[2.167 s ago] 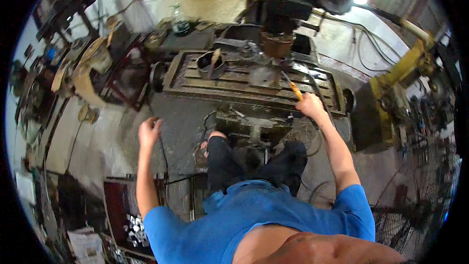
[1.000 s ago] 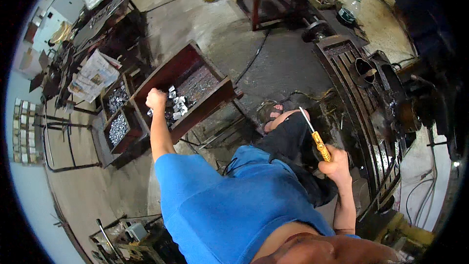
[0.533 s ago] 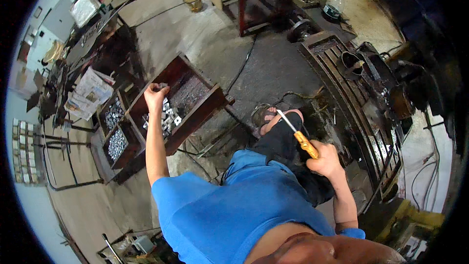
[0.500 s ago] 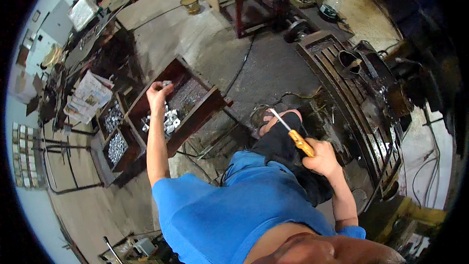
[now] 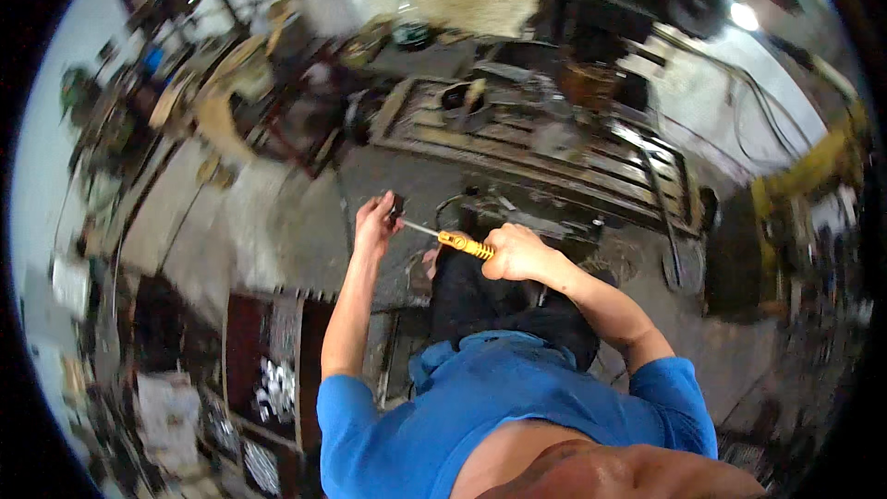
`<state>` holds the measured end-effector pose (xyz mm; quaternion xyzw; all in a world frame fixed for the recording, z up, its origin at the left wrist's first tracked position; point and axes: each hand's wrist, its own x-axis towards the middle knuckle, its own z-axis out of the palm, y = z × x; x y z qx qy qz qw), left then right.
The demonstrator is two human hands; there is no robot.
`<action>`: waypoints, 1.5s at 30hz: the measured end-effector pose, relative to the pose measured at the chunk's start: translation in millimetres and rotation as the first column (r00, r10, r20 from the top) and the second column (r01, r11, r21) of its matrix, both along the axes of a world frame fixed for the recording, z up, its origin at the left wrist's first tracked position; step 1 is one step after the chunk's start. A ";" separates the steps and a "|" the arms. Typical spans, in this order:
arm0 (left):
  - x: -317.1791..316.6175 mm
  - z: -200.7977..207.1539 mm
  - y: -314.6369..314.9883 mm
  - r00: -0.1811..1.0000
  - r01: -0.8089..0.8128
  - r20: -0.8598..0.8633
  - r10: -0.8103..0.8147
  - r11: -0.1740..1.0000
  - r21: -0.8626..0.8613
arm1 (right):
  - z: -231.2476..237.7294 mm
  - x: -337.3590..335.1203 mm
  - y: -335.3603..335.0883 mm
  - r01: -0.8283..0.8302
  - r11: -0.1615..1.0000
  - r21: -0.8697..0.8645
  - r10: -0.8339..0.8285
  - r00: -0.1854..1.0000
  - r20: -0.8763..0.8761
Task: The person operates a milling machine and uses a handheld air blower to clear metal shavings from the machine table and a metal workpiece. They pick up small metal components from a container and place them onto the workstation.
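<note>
My right hand [image 5: 514, 253] grips the yellow handle of a screwdriver [image 5: 455, 241], whose metal shaft points left toward my left hand. My left hand [image 5: 377, 223] is raised in front of me with its fingers pinched around a small dark part [image 5: 396, 207], and the screwdriver's tip meets that part. Both hands are held together above the grey floor, in front of my dark trousers. The picture is blurred by head motion, so the small part's shape is unclear.
A long machine table with slots [image 5: 545, 152] runs across ahead of me, with a dark round piece [image 5: 459, 97] on it. A wooden drawer with small metal parts [image 5: 273, 379] lies at lower left. Cluttered benches [image 5: 212, 92] stand at the left. A yellow machine [image 5: 813, 185] stands right.
My view swung from the parts drawer back toward the machine table. My left hand left the drawer holding a small part and came up to meet the screwdriver's tip.
</note>
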<state>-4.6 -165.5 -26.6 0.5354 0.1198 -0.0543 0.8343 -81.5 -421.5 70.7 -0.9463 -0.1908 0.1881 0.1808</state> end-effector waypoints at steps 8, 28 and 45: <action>67.4 38.7 -137.5 0.874 0.465 0.088 -0.477 0.876 0.128 | 14.0 -15.1 -175.8 0.501 0.742 0.446 -0.518 0.850 -0.094; 145.6 34.2 -308.1 0.526 -0.299 0.231 -0.818 0.076 0.951 | -111.0 -13.9 -228.3 0.752 0.509 0.418 -0.855 0.496 0.149; 172.3 27.1 -331.5 0.782 -0.129 0.199 -0.591 0.158 0.979 | 209.6 -12.7 -363.0 -0.297 0.767 0.568 -0.581 0.054 0.812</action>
